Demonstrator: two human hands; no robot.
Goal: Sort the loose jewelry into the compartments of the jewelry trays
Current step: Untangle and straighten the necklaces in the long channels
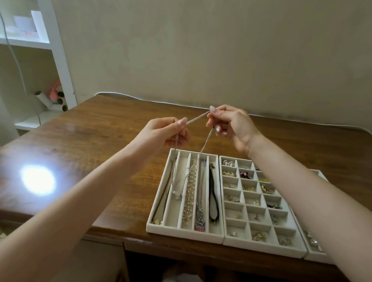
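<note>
A silver chain necklace [197, 117] is stretched between my two hands above the table. My left hand [169, 132] pinches one part of it, and my right hand [229, 124] pinches another part, higher and to the right. Both ends hang down into the long-slot tray [153, 219]; the loop lies in its second slot from the left. That tray also holds a pearl strand [189, 198], a black cord necklace [213, 198] and other chains. To its right stands a grid tray [263, 247] with rings and earrings in several small compartments.
A third tray [312, 253] lies at the far right, partly hidden by my right forearm. The wooden table [99, 155] has a bright light glare at the left. White shelving [42, 43] stands at the left, and a wall lies behind the table.
</note>
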